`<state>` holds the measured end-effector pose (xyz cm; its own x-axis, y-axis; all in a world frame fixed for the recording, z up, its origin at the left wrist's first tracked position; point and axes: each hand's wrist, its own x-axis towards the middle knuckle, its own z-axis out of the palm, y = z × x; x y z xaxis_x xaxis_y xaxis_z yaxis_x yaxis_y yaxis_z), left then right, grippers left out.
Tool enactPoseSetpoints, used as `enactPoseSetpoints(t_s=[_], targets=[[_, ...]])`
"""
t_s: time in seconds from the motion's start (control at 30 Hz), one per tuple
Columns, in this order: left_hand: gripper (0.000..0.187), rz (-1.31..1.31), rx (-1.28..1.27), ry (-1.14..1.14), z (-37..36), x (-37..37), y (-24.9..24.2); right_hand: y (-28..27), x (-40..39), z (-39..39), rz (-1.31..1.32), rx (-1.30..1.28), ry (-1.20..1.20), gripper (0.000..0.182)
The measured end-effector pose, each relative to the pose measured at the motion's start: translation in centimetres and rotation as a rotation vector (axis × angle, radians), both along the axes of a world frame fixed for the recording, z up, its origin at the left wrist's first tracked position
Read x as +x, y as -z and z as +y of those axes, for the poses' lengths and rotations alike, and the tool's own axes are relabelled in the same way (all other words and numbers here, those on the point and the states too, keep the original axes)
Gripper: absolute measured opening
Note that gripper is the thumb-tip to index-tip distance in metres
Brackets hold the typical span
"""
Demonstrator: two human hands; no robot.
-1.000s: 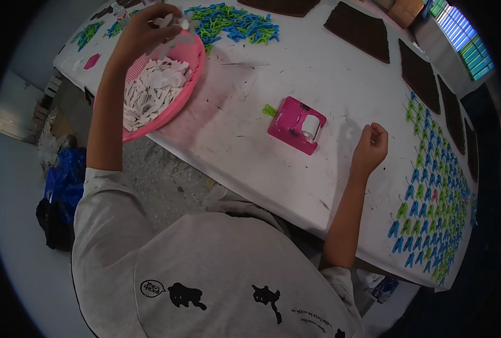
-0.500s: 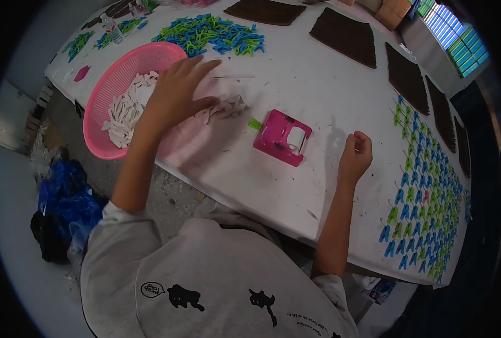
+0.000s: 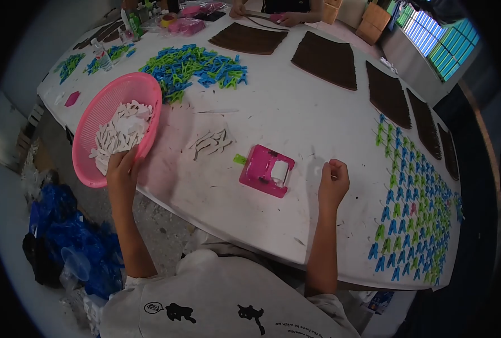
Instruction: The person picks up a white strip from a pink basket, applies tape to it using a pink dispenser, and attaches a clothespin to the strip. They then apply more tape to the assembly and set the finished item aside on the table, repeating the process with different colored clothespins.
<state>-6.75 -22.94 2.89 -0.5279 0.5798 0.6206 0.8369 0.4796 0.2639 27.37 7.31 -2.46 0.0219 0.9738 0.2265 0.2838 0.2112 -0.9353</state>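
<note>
My left hand (image 3: pixel 122 172) is closed on the near rim of a pink plastic basket (image 3: pixel 153 121), fingertips over the inside edge. The basket is tilted and holds many thin whitish strips (image 3: pixel 118 135). Several similar strips (image 3: pixel 212 143) lie in a loose heap on the table to its right. My right hand (image 3: pixel 334 181) is raised above the table, fingers curled together; what they hold, if anything, is hidden. Between my hands sits a magenta tape dispenser-like holder (image 3: pixel 256 173) with a white roll (image 3: pixel 279 171) and a green tab (image 3: pixel 239 159).
Blue and green clips are piled (image 3: pixel 194 70) at the back and laid in rows (image 3: pixel 411 211) at right. Dark brown mats (image 3: pixel 324 59) line the far side. A co-worker's hands (image 3: pixel 288 19) are across the table. A bottle (image 3: pixel 101 54) stands at far left.
My left hand has moved from above the strips on the table down to the basket's near rim. The strips now show fully. The view has tilted up; my right hand stays curled.
</note>
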Motion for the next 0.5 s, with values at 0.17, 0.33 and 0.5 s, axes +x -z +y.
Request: enactPoseSetpoints(t_s=[0.17, 0.33, 0.5], targets=[[0.029, 0.217, 0.139, -0.028, 2.6, 1.2, -0.4, 0.8, 0.1, 0.4, 0.038, 0.013, -0.010, 0.011], [0.021, 0.056, 0.381, 0.433, 8.9, 3.8, 0.0, 0.5, -0.3, 0.0, 0.033, 0.029, -0.042, 0.011], [0.010, -0.147, 0.229, 0.990, 20.5, 3.9, -0.5, 0.1, -1.1, -0.9, 0.006, 0.042, -0.049, 0.011]])
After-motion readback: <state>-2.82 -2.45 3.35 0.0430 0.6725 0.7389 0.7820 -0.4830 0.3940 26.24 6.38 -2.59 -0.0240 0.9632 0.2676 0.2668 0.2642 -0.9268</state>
